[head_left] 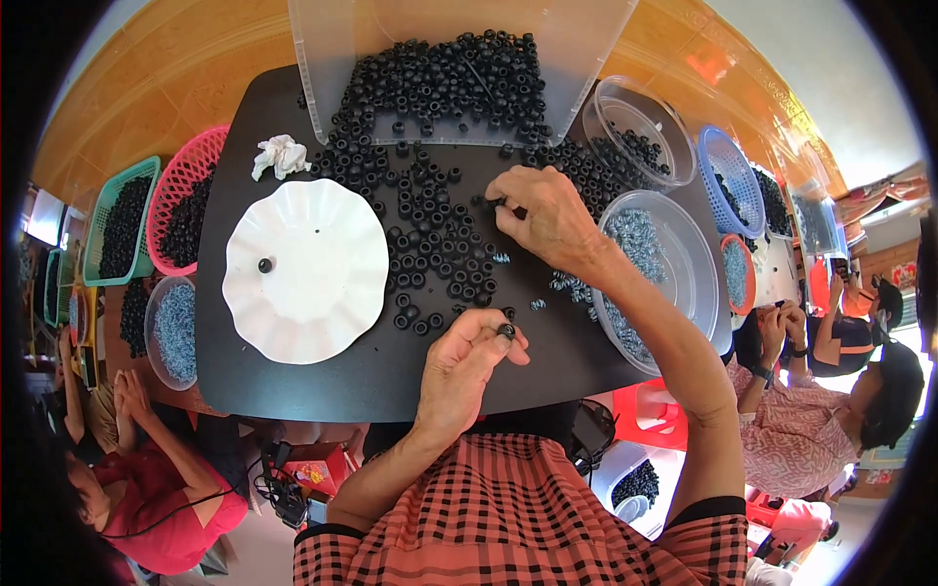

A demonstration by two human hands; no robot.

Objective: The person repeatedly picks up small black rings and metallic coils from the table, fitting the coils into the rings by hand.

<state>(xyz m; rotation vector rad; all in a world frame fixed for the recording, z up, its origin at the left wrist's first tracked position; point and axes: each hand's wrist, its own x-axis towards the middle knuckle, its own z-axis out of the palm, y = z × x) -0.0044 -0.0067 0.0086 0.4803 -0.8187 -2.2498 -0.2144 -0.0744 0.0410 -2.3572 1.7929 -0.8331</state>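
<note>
My left hand (pixel 465 363) is closed near the table's front edge, pinching a small round black piece (pixel 506 330) between thumb and fingers. Farther off and to the right, my right hand (pixel 549 213) reaches over the loose pieces. Its thumb and fingertips are pressed around another dark piece (pixel 497 203), partly hidden by the fingers. Many hollow black pieces (pixel 445 239) lie scattered between the hands and the bin. A few small bluish coil springs (pixel 537 305) rest on the table below my right forearm. More springs (pixel 633 244) fill part of a clear round tub (pixel 700 313).
A tipped clear bin (pixel 322 98) spills black pieces at the back. A scalloped white plate (pixel 303 293) holds one black piece (pixel 265 265); crumpled tissue (pixel 281 156) lies behind it. Pink (pixel 161 200) and green baskets (pixel 95 244) stand left. People sit on both sides.
</note>
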